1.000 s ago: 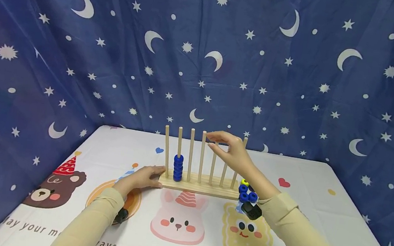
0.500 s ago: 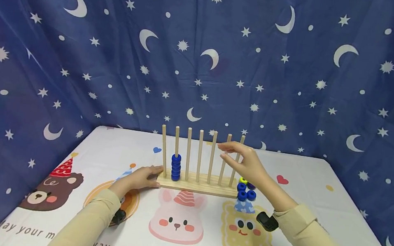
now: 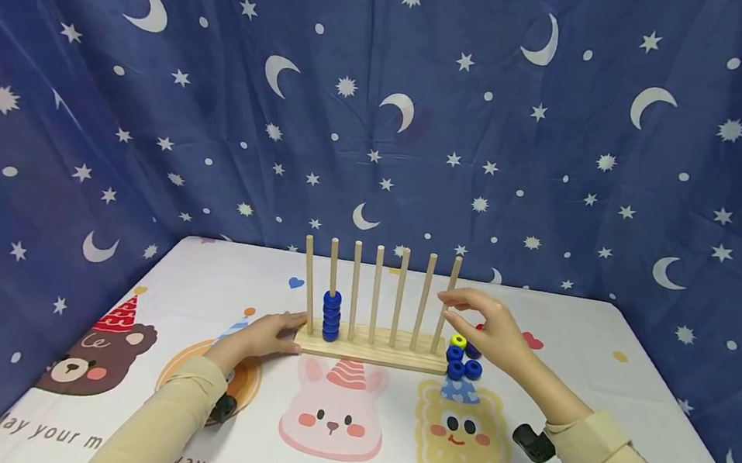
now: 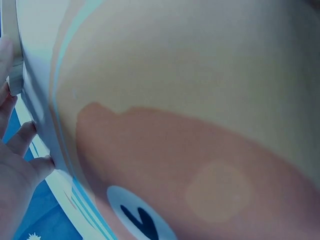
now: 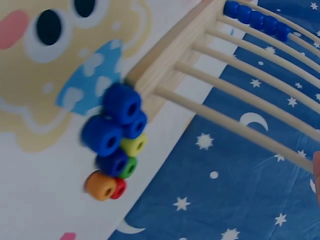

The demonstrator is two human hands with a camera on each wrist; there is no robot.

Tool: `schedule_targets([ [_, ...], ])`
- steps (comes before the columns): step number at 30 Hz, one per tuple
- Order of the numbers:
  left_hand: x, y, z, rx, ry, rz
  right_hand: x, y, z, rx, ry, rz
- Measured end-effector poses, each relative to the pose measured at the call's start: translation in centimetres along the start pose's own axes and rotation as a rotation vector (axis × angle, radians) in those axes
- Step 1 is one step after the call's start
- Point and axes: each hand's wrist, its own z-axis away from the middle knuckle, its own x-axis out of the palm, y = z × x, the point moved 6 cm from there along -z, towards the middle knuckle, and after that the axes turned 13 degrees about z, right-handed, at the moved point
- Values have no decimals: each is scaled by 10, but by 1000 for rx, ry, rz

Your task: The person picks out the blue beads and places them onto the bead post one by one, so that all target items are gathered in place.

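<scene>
A wooden peg rack (image 3: pixel 369 353) stands upright on the table, with several pegs along its base. Several blue beads (image 3: pixel 332 315) are stacked on the second peg from the left. My left hand (image 3: pixel 267 335) grips the rack's left end, thumb in front and fingers behind; other fingers touch the cloth in the left wrist view. Beside the rightmost peg, my right hand (image 3: pixel 498 336) is raised, thumb and fingers curved apart with no bead visible between them. Loose blue beads (image 5: pixel 102 135), a yellow bead (image 5: pixel 134 144), a green bead (image 5: pixel 129 167), a red bead (image 5: pixel 118 188) and an orange bead (image 5: pixel 100 185) cluster by the right end.
A white cloth (image 3: pixel 574 344) printed with cartoon animals and lettering covers the table. Behind it hangs a blue curtain (image 3: pixel 415 214) with moons and stars. Black wrist cameras (image 3: pixel 534 444) sit at both cuffs.
My right hand has moved right and down, from beside the fourth peg to beside the rightmost one. My left hand stays at the rack's left end, and the stacked beads have not changed.
</scene>
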Motion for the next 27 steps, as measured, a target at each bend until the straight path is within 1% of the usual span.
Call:
schedule_targets([
  [3,-1,-1,0,7,4,1,-1,4,5,-16,5,20],
  [9,-2,-2,1,13,6,3,1,12,19,35,-35,57],
  [14,1,-3,-1,8,-5,14,5,22,36,62,-74,39],
  [19,2,-2,-4,14,-3,-6,8,33,52,69,-111,31],
  [21,2,-2,-4,15,1,-7,9,38,56,86,-128,30],
  [27,1,1,-1,13,6,-11,18,52,69,150,-233,62],
])
